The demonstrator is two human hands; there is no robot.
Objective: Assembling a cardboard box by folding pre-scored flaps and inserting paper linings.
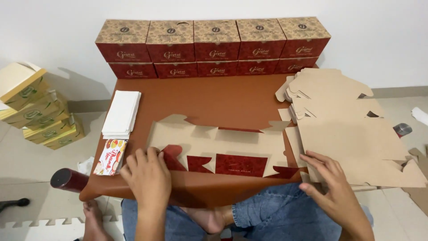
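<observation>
A flat, unfolded cardboard box blank [232, 145], brown inside with red printed flaps, lies on the low brown table [214, 100] in front of me. My left hand [145, 174] presses on its left end, fingers bent over a red flap. My right hand [330, 183] rests with fingers apart on the near edge of a stack of flat brown box blanks [352, 134] at the table's right side. Neither hand has anything lifted.
Two rows of assembled red-and-tan boxes [214, 47] line the wall behind the table. A pile of white paper sheets [121, 114] and small printed cards [110, 157] lie at left. Yellow boxes [38, 107] sit on the floor left; a dark red bottle [69, 180] lies by my knee.
</observation>
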